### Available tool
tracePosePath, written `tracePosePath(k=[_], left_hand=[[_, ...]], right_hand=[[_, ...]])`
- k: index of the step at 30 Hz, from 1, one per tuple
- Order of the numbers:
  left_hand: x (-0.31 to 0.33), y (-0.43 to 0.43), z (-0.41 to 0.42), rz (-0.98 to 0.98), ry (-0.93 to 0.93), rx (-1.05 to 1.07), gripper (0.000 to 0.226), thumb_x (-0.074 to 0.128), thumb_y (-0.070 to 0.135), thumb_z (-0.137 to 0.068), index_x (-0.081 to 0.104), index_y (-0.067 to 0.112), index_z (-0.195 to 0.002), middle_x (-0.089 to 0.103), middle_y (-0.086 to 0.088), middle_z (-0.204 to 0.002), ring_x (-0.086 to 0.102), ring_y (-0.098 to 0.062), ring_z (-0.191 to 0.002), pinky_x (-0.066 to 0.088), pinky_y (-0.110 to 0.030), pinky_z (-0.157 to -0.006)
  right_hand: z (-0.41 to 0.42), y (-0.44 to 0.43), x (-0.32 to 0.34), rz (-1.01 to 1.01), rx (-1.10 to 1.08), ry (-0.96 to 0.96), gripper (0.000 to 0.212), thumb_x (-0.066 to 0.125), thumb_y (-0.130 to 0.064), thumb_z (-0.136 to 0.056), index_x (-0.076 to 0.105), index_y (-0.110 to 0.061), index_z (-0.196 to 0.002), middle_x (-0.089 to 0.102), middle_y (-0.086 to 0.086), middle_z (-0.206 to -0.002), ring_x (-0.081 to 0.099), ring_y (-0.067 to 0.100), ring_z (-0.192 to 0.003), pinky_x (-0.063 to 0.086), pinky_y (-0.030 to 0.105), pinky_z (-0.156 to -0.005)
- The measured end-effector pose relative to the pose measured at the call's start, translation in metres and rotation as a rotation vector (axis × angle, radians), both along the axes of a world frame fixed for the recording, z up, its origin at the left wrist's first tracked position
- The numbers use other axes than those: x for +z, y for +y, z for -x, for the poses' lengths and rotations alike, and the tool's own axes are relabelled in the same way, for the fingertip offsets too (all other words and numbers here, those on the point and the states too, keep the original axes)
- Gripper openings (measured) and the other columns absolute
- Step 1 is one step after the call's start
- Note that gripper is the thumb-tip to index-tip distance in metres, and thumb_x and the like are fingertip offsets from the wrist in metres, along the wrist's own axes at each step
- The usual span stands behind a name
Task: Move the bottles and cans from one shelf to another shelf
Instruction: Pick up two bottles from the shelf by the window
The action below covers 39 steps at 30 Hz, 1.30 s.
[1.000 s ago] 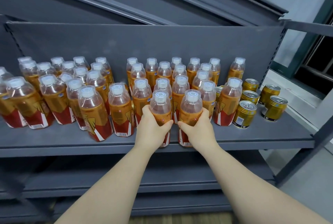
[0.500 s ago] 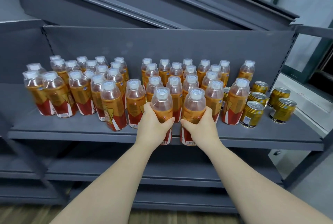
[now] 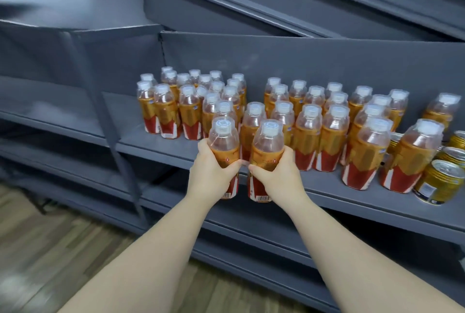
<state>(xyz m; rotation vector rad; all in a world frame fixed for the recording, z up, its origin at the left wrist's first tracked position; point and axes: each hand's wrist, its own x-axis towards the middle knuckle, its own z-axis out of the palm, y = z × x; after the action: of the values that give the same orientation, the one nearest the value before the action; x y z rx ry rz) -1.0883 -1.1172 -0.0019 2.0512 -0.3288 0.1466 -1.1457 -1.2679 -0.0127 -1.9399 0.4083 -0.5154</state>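
At centre frame, left hand (image 3: 213,174) and right hand (image 3: 278,178) each wrap their grip round left bottle (image 3: 223,140) and right bottle (image 3: 268,145), upright before the shelf (image 3: 352,197), probably to carry two together

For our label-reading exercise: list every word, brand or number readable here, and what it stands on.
No text is readable.
Clear plastic bottle with orange-red label, gripped by left hand: barcode and print, blurred.
Matching bottle gripped by right hand: likewise blurred.
Gold metal cans: label print too small.

I read left bottle (image 3: 224,148) and right bottle (image 3: 268,153) upright, off the shelf (image 3: 327,187) edge | gold cans (image 3: 439,182) standing far right
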Motion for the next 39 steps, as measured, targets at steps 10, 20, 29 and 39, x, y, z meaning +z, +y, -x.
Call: tracePosePath(k=[10, 20, 29, 39], left_hand=[[0.001, 0.151, -0.012, -0.031, 0.042, 0.392, 0.063, 0.077, 0.040, -0.083, 0.031, 0.029, -0.124, 0.055, 0.008, -0.112, 0.057, -0.018, -0.101, 0.050, -0.038, -0.088], [-0.006, 0.314, -0.030, -0.012, 0.084, 0.709, 0.060, 0.077, 0.043, -0.080, 0.030, 0.034, -0.116, 0.058, 0.008, -0.110, 0.058, -0.024, -0.103, 0.048, -0.040, -0.089], [-0.022, 0.435, -0.044, 0.008, 0.091, 0.898, 0.068, 0.076, 0.043, -0.081, 0.033, 0.026, -0.130, 0.057, 0.007, -0.116, 0.055, -0.022, -0.103, 0.047, -0.040, -0.090], [-0.039, 0.533, -0.061, 0.048, 0.113, 1.067, 0.070, 0.077, 0.041, -0.081, 0.033, 0.023, -0.132, 0.057, 0.007, -0.116, 0.054, -0.022, -0.103, 0.044, -0.036, -0.085]], right_hand=[[-0.065, 0.133, -0.004, -0.005, 0.343, 0.038, 0.071, 0.080, -0.032, -0.083, 0.034, -0.026, -0.136, 0.054, -0.009, -0.116, 0.055, 0.011, -0.104, 0.044, 0.027, -0.084], [-0.125, 0.302, -0.007, 0.012, 0.633, 0.090, 0.065, 0.080, -0.035, -0.081, 0.035, -0.030, -0.128, 0.057, -0.010, -0.112, 0.059, 0.011, -0.101, 0.048, 0.030, -0.083], [-0.172, 0.431, -0.019, 0.031, 0.801, 0.106, 0.059, 0.079, -0.034, -0.081, 0.033, -0.032, -0.119, 0.057, -0.011, -0.108, 0.058, 0.009, -0.095, 0.046, 0.029, -0.078], [-0.214, 0.534, -0.033, 0.060, 0.919, 0.119, 0.059, 0.080, -0.035, -0.080, 0.036, -0.029, -0.120, 0.059, -0.007, -0.110, 0.061, 0.013, -0.097, 0.048, 0.030, -0.077]])
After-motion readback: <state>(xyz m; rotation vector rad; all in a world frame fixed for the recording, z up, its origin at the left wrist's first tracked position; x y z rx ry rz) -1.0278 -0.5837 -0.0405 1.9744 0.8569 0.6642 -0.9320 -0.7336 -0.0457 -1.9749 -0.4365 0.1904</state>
